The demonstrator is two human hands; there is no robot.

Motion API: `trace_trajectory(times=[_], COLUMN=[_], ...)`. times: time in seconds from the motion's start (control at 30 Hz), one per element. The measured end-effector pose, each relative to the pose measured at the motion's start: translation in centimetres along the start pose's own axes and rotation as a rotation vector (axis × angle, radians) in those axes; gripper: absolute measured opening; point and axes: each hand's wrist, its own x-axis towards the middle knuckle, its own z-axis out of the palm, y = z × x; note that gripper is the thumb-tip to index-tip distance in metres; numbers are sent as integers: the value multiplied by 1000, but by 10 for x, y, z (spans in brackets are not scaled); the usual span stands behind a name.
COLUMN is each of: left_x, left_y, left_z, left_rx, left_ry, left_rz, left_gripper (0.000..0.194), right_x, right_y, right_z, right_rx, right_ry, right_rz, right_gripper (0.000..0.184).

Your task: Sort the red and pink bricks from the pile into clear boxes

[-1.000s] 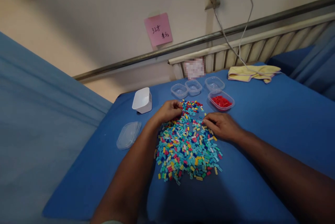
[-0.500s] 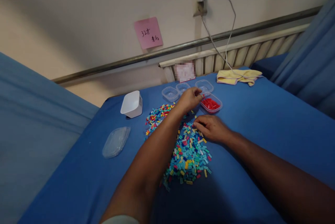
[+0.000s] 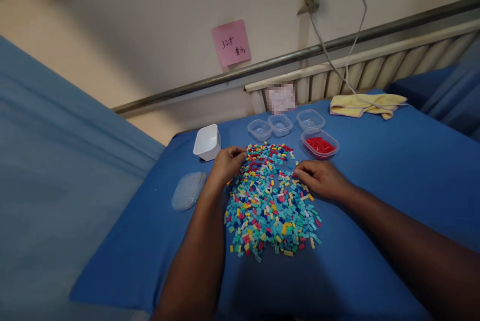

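Observation:
A wide heap of small plastic bricks [image 3: 273, 206] in turquoise, blue, yellow, pink, white and red lies spread out before me. At its upper left edge, my left hand [image 3: 228, 163] has thumb and fingers drawn together; anything in that pinch is too small to make out. My right hand [image 3: 320, 178] rests at the right edge, fingertips pressed together among the bricks, with their contents hidden. Behind it stands a clear plastic tub [image 3: 336, 148] containing red bricks [image 3: 319, 145].
Three clear tubs, the left one [image 3: 260, 131], the middle one [image 3: 280, 126] and the right one [image 3: 311, 120], stand at the back. A white container [image 3: 208, 143], clear lids [image 3: 188, 192] and a yellow cloth [image 3: 348, 105] lie around the blue-covered table [image 3: 393, 176]. A cable [image 3: 330, 56] hangs from the wall socket.
My left hand has moved from beside the red-brick tub back left to the heap's upper left edge. My right hand stays at the heap's right edge. The view has shifted slightly.

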Motion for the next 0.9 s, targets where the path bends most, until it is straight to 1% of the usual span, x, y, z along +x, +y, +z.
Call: trace_trajectory(times=[0.07, 0.13, 0.23, 0.3, 0.37, 0.53, 0.63, 0.7, 0.77, 0.83, 0.9], left_x=[-7, -9, -9, -8, -7, -9, -11, -11, -11, -10, -10], left_y=[-8, -13, -17, -18, -17, -17, -21, -25, -28, -31, -32], left_z=[-5, -4, 3, 6, 8, 1, -5, -7, -6, -4, -3], left_rx=[116, 240, 376, 422, 446, 445, 458, 500, 527, 528, 531], left_ry=[-55, -122, -249, -331, -374, -359, -357, -327, -274, -240, -253], left_rz=[-1, 45, 212, 312, 343, 296, 245, 197, 175, 213, 281], left_gripper=[24, 26, 35, 43, 48, 47, 43, 40, 42, 43, 41], right_x=[-1, -2, -3, -3, -4, -5, -5, -6, -6, -6, -6], right_y=[1, 1, 3, 4, 4, 3, 4, 5, 5, 5, 5], right_z=[0, 0, 0, -1, -1, -2, -1, -1, -1, -1, -1], right_rx=[2, 4, 6, 2, 0, 4, 5, 9, 15, 17, 15], right_ry=[-9, -20, -35, -43, -46, -44, -41, -41, -41, -41, -42], right_rz=[18, 37, 50, 60, 72, 61, 61, 67, 73, 72, 67], right_gripper=[30, 31, 33, 34, 34, 34, 33, 33, 32, 31, 31])
